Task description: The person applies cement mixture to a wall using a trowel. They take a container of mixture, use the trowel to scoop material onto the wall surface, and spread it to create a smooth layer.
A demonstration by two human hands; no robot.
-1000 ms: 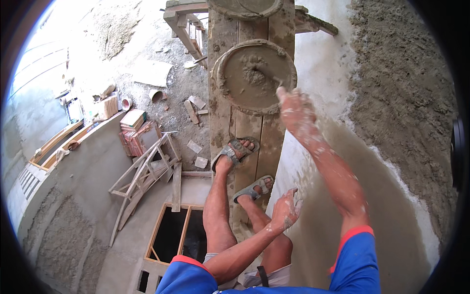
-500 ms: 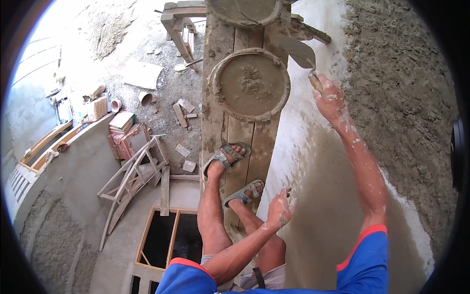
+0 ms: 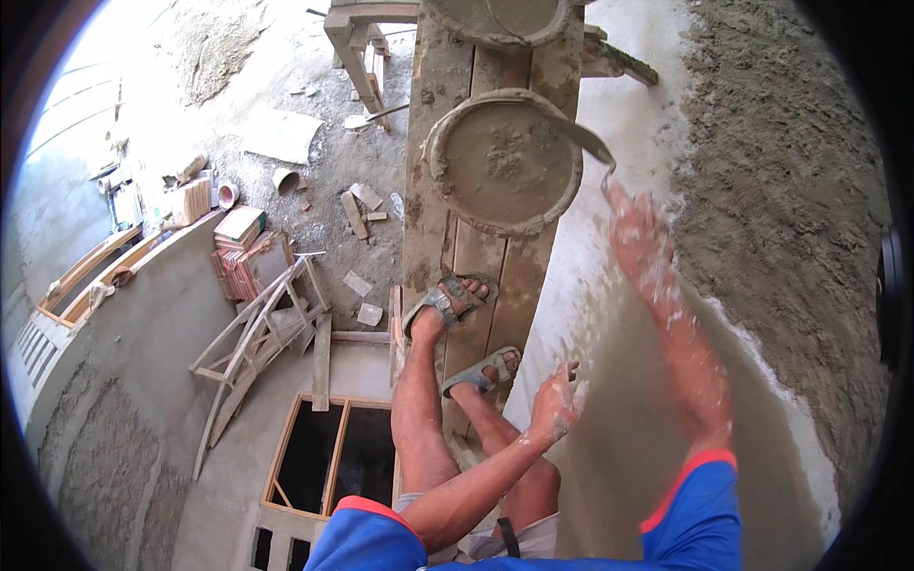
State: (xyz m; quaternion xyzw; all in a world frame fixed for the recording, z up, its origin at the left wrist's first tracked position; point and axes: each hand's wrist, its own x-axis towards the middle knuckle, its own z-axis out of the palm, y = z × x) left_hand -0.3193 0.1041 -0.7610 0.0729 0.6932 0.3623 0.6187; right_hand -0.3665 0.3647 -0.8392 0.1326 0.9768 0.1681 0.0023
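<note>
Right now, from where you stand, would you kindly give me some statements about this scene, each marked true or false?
1. The right hand holds a trowel. True.
2. The left hand grips the nearer tub's rim. False: the left hand is well apart from the nearer tub.
3. A farther tub stands on the same planks. True.
4. The feet are bare. False: they wear grey sandals.
5. The sleeves are plain green. False: the sleeves are blue with red edging.
</note>
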